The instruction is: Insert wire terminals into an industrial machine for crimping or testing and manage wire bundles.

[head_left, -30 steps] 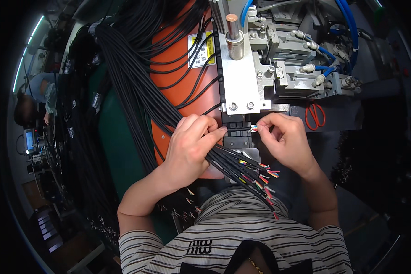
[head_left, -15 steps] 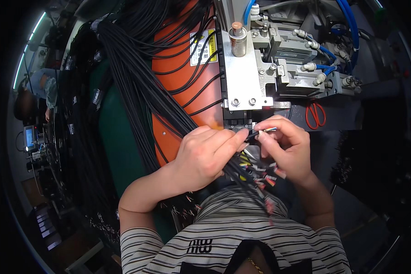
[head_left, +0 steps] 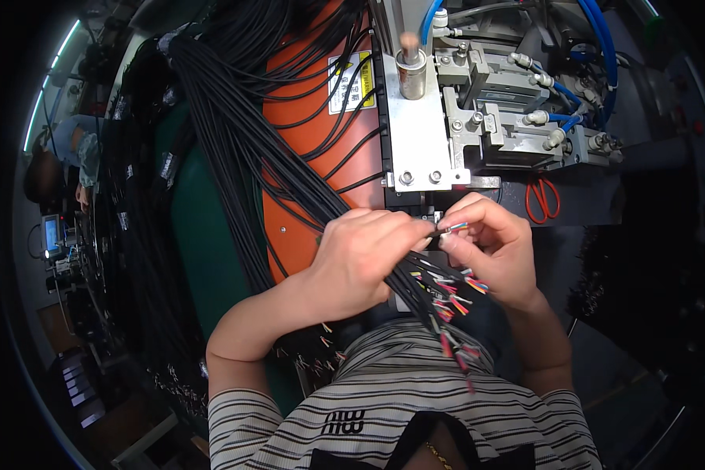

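My left hand [head_left: 364, 254] is closed around a black cable, its fingers pointing toward the metal fixture. Between my two hands shows a short stretch of that black cable [head_left: 437, 234]. My right hand [head_left: 495, 247] pinches its stripped end with thumb and forefinger, and thin coloured wires [head_left: 457, 227] stick out past the fingertips. Under my left hand, more black cables [head_left: 411, 286] hang toward my body, their ends showing pink, yellow, blue and white wires [head_left: 452, 304]. Just beyond my fingertips is a dark block [head_left: 423, 211] below the machine's bracket, partly hidden by my hands.
A thick bundle of black cables [head_left: 219, 133] runs over an orange panel [head_left: 313, 137] on the left. Ahead stands a machine with a silver bracket [head_left: 415, 141], air cylinders [head_left: 517, 145] and blue hoses [head_left: 603, 47]. Red-handled scissors [head_left: 542, 200] lie at right. Another person [head_left: 74, 149] is at far left.
The coloured wires now show more plainly past my right fingertips. My left hand has moved slightly right, and the hanging cable ends have shifted. The copper-coloured top on the machine is now blurred.
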### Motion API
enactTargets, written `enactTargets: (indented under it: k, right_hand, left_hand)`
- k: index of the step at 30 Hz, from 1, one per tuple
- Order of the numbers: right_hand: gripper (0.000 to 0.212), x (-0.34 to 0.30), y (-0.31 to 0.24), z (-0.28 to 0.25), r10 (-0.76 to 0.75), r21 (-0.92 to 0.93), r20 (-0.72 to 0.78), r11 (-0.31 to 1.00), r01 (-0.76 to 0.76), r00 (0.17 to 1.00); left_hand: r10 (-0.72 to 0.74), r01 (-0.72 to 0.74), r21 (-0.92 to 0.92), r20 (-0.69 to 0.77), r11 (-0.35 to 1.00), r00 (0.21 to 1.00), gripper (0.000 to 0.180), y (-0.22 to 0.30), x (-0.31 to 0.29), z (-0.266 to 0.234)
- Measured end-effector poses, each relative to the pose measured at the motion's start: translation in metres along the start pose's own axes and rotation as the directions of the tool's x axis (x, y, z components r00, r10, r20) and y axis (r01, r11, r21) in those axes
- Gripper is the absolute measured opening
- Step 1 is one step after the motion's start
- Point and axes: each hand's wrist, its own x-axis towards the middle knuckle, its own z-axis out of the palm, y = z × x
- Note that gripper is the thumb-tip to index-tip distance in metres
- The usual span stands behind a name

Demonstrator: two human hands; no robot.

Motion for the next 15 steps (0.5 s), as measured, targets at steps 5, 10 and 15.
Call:
enactTargets:
  k: [5, 10, 15]
  right_hand:
    - [0.025, -0.003, 0.009, 0.009, -0.202, -0.421, -0.038, 0.891, 0.167, 0.979]
    - [0.035, -0.008, 0.019, 0.024, -0.544, -0.738, 0.047, 0.547, 0.396, 0.838]
    - [0.022, -0.009, 0.003, 0.010, -0.139, -0.244, -0.053, 0.962, 0.123, 0.989]
  left_hand:
    - [0.006, 0.002, 0.159, -0.050, 0.987, 0.999, 0.032, 0.009, -0.003, 0.009]
    - [0.011, 0.001, 0.100, -0.112, 0.995, 0.994, 0.025, 0.009, 0.000, 0.011]
    - [0.043, -0.024, 0.183, -0.098, 0.983, 0.994, 0.021, 0.007, -0.005, 0.012]
